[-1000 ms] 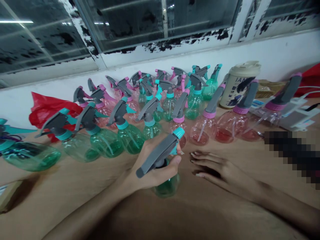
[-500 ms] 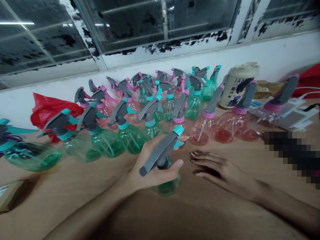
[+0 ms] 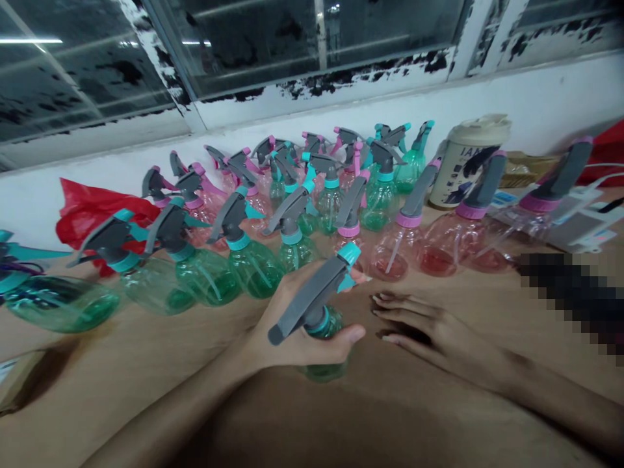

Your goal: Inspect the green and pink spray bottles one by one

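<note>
My left hand (image 3: 292,325) is wrapped round the neck of a green spray bottle (image 3: 324,344) that stands on the brown table (image 3: 146,364). Its grey trigger head (image 3: 312,296) with a teal nozzle tip points away from me, and my fingers reach up behind the nozzle. My right hand (image 3: 429,325) lies flat on the table just right of the bottle, fingers stretched toward it, holding nothing.
Several green and pink spray bottles (image 3: 253,260) stand in rows between my hands and the white wall. A red plastic bag (image 3: 92,208) lies at the left. A cream lidded cup (image 3: 468,159) and a white box (image 3: 580,221) sit at the back right.
My left thumb has slid lower and further round the bottle's front, and the bottle's teal collar now shows. My right hand has stayed put.
</note>
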